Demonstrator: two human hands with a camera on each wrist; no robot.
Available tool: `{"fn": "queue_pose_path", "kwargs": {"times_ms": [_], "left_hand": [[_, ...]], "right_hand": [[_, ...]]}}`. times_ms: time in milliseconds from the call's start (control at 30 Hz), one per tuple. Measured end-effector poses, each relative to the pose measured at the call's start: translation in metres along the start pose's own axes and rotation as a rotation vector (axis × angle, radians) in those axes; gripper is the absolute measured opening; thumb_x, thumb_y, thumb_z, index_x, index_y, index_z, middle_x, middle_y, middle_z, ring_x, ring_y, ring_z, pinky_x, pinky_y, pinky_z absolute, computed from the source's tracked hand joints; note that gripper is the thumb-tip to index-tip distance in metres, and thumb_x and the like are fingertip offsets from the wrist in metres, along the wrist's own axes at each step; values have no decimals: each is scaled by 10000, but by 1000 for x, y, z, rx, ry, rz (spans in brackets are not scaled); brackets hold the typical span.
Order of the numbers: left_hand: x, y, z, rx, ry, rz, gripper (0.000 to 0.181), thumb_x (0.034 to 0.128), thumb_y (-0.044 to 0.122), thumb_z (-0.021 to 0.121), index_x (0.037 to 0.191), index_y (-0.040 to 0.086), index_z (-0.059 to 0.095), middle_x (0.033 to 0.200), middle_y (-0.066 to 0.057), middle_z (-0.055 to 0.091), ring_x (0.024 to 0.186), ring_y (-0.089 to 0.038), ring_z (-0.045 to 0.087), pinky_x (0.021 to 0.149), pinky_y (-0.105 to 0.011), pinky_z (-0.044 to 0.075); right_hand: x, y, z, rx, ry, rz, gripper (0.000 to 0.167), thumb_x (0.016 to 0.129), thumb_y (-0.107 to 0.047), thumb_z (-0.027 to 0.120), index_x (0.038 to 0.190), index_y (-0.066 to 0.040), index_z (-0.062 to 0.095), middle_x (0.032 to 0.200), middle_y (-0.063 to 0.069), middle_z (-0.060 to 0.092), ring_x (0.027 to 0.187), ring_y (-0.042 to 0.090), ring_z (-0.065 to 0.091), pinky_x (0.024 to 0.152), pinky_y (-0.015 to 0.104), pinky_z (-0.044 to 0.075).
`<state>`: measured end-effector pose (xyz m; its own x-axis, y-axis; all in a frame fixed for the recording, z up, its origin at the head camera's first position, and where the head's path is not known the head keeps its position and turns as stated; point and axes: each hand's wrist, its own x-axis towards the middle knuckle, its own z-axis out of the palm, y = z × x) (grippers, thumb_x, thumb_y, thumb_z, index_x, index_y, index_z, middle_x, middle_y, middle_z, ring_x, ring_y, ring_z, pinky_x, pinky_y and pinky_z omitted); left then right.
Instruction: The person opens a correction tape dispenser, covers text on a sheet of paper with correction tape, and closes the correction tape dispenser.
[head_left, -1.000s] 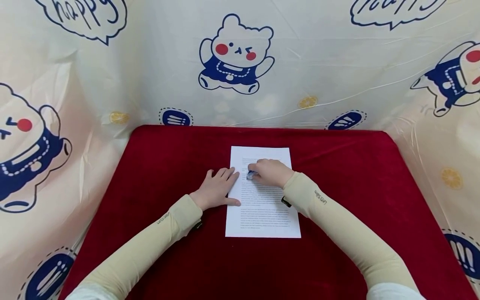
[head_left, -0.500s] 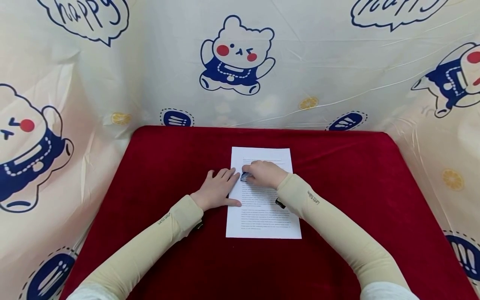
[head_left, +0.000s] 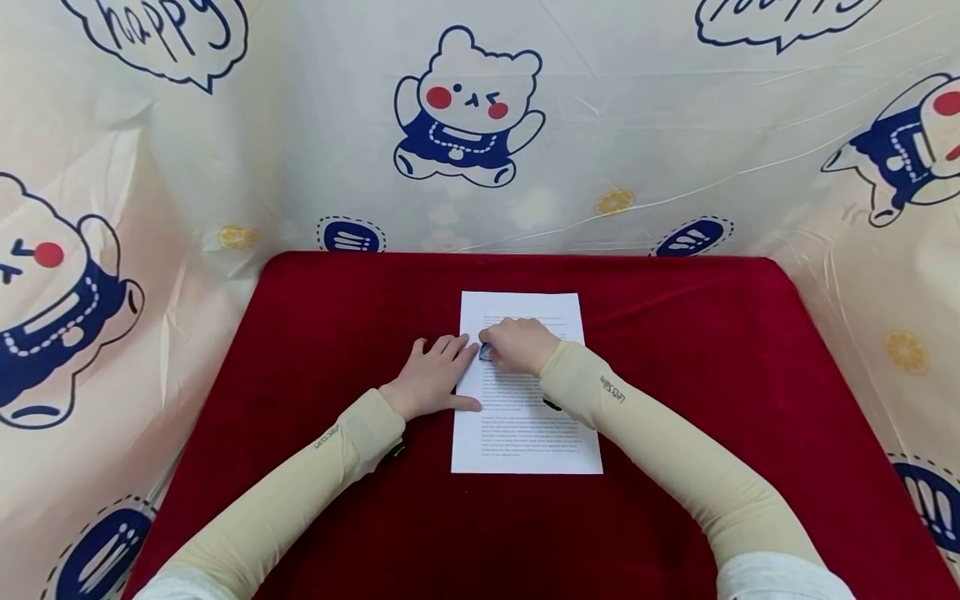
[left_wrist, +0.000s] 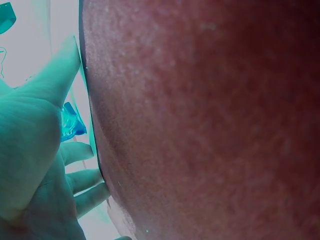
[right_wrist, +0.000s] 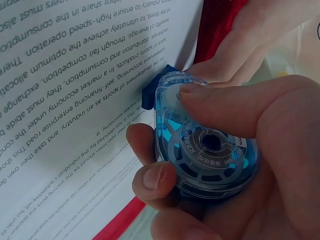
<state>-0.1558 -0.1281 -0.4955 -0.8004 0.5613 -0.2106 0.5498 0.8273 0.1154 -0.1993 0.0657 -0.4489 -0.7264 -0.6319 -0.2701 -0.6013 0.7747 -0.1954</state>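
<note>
Head view shows me the right hand point(head_left: 520, 344) gripping a clear blue tape dispenser point(right_wrist: 200, 157), its tip at the line starts of the printed sheet point(head_left: 525, 421). That hand and its sleeve point(head_left: 652, 433) hide part of the text from me. Just beside the dispenser, the left hand point(head_left: 429, 379) lies spread and relaxed over the sheet's edge. Red cloth point(head_left: 480, 533) surrounds the sheet; a cartoon-print curtain point(head_left: 585, 167) hangs behind.

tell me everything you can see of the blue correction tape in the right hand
The correction tape dispenser has a clear, rounded, plastic-looking case, a blue tip and a round inner wheel with small print. The right hand pinches it, tip toward the printed sheet's left side; whether it touches paper is unclear.
</note>
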Motion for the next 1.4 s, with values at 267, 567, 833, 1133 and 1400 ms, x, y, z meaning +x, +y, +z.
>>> {"fn": "queue_pose_path", "kwargs": {"times_ms": [267,567,833,1133,1400], "left_hand": [[1,0,2,12,9,2,1035,866,730,687,1596,54,402,1626,-181,396,1471,-345,373,1081,-679,342],[1,0,1,15,9,-1,1035,866,734,685,1599,62,398,1628,-174,394,1474,-341,373,1089,-703,331],[1,1,1,35,-2,-10,1035,868,742,674,1602,66,396,1636,-171,386,1479,-340,368,1087,-709,325],[2,0,4,38,11,-7,1030,868,744,671,1599,70,404,1630,-169,396,1472,-341,378,1089,-716,323],[2,0,3,26,-3,-14,1035,872,741,670,1610,75,384,1648,-164,371,1487,-341,359,1090,-704,324]], "right_hand": [[-2,1,-2,-1,-40,22,323,1026,-112,637,1344,-93,689,1210,87,750,1053,247,725,888,426,591],[-5,6,-3,5,-53,39,321,1012,-111,645,1328,-94,697,1148,80,761,911,199,696,821,395,588],[-10,12,-3,13,-48,50,313,1008,-108,638,1314,-96,704,1134,82,761,844,189,654,791,387,577],[-15,20,-2,27,-43,58,276,991,-90,646,1256,-98,722,1035,71,756,779,195,605,715,368,539],[-16,21,-2,13,-22,41,266,988,-74,651,1240,-89,734,1029,85,765,760,186,595,699,352,531]]}}
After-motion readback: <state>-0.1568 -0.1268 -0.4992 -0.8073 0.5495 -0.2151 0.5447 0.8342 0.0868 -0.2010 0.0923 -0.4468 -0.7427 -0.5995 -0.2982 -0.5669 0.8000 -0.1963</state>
